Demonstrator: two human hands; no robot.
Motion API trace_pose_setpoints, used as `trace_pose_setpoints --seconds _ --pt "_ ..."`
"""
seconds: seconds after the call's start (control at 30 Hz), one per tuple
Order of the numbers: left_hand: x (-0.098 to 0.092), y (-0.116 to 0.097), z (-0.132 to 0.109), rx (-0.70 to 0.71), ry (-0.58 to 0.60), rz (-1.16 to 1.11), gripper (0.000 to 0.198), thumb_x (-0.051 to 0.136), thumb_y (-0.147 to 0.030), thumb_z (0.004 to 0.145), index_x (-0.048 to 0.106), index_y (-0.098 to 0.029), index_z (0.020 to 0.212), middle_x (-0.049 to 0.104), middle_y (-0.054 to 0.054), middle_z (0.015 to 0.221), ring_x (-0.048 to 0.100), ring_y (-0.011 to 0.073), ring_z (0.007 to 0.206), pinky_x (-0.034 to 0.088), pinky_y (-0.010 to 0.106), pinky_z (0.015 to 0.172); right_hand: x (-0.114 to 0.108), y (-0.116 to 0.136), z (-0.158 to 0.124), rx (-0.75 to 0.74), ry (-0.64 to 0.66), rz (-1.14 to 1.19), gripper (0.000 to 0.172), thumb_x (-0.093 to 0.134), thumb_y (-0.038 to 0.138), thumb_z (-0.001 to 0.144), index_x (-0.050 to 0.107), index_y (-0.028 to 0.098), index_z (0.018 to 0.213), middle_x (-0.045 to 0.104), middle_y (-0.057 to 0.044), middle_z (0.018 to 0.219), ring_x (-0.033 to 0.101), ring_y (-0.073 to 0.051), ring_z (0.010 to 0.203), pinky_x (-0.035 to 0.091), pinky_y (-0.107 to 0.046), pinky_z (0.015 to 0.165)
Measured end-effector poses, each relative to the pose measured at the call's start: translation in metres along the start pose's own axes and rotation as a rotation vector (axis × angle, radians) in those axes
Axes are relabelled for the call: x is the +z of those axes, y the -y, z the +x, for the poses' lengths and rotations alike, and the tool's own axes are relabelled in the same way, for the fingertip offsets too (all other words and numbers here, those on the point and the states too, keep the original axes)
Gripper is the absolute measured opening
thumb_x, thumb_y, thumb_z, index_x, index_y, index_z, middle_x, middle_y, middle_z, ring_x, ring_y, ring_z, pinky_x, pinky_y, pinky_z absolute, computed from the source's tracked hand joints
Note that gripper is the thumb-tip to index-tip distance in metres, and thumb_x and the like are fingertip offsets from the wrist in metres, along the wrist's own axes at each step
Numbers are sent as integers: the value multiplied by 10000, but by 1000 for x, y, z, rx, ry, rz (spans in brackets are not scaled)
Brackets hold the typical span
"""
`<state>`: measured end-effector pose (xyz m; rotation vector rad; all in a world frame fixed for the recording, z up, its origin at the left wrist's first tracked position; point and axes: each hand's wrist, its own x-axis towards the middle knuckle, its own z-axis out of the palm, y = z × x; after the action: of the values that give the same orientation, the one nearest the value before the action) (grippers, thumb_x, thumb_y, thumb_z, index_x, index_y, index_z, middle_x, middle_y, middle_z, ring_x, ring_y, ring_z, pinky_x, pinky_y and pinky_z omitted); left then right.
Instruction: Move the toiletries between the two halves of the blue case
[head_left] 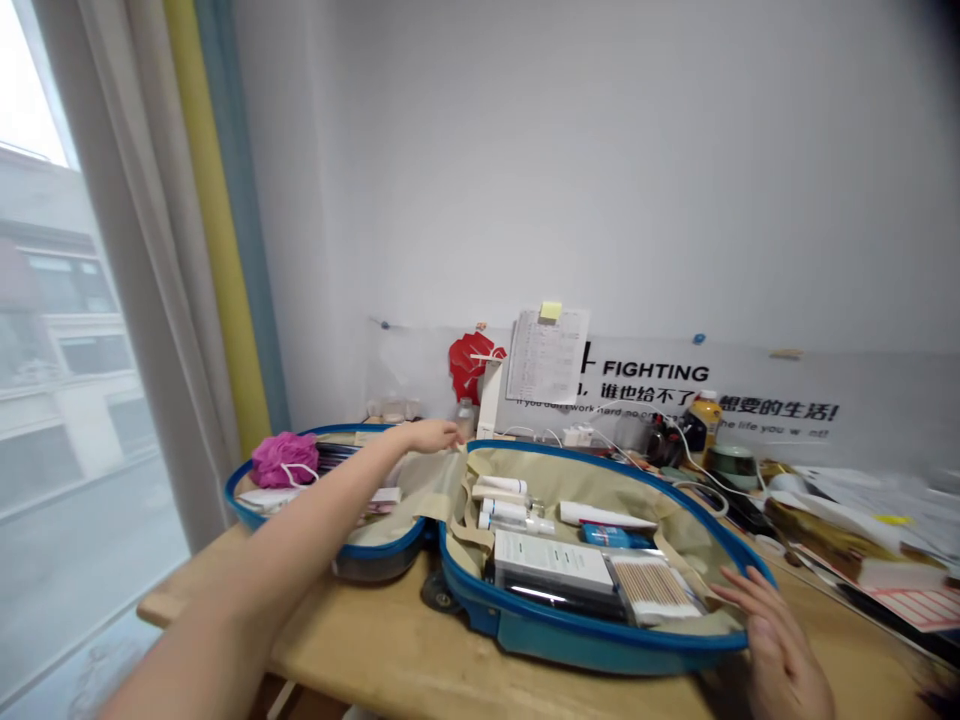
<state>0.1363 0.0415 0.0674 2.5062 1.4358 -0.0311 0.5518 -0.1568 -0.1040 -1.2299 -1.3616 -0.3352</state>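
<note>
As the left hand (431, 435) stretches across to the far edge of the suitcase (570, 640), just where its two halves hinge, its fingers look loosely curled above the beige lining. I cannot tell whether they hold anything. A small clear bottle (465, 413) stands just beyond them on the table (405, 665). The right hand (776, 640) lies flat and empty, fingers spread, on the near right rim of the case.

The case lies open along the table's left end and looks well filled already. The right half holds a white box (551, 560) with a pack of cotton swabs (656, 587) touching its right side. Behind these are several white tubes (504, 498) tucked under a strap, and a blue tube (611, 535). The left half holds a pink bath puff (283, 458) at its far corner, beside flat dark things I cannot make out.

Plenty sits outside the case toward the table's far right: a yellow bottle (705, 415), a green-lidded jar (733, 462), cables, and a spread of papers (877, 540). By my reckoning both halves are open and unstrapped, so closing it is not yet done.
</note>
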Motion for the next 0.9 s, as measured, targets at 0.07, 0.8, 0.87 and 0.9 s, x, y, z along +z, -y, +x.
trace_pose_setpoints --seconds 0.07,0.8,0.87,0.9 --pt "-2 27 -24 -82 49 43 334 556 -359 909 562 -160 1177 598 80 1173 601 208 1015 515 429 867 1 1 0 -2 -2 4 479 355 532 897 681 187 833 683 -123 1032 539 -324 1191 424 -526 994" --pt "7 12 -37 -104 -244 189 392 447 -407 957 498 -161 1257 602 91 1167 607 199 1004 502 423 873 -1 3 1 11 -3 13 462 379 533 887 684 191 832 677 -127 1032 542 -331 1181 430 -532 973" --pt "5 -17 -15 -43 -273 205 396 466 -406 949 498 -169 1264 599 90 1177 605 204 1013 502 434 879 0 3 1 9 -7 14 465 376 534 888 685 192 830 678 -127 1034 540 -330 1183 427 -534 977" --pt "6 -31 -3 -13 -272 220 388 490 -399 939 511 -172 1252 598 88 1177 603 207 1017 502 439 882 0 3 1 9 -11 13 469 373 537 889 686 192 827 679 -127 1031 542 -328 1181 428 -534 976"
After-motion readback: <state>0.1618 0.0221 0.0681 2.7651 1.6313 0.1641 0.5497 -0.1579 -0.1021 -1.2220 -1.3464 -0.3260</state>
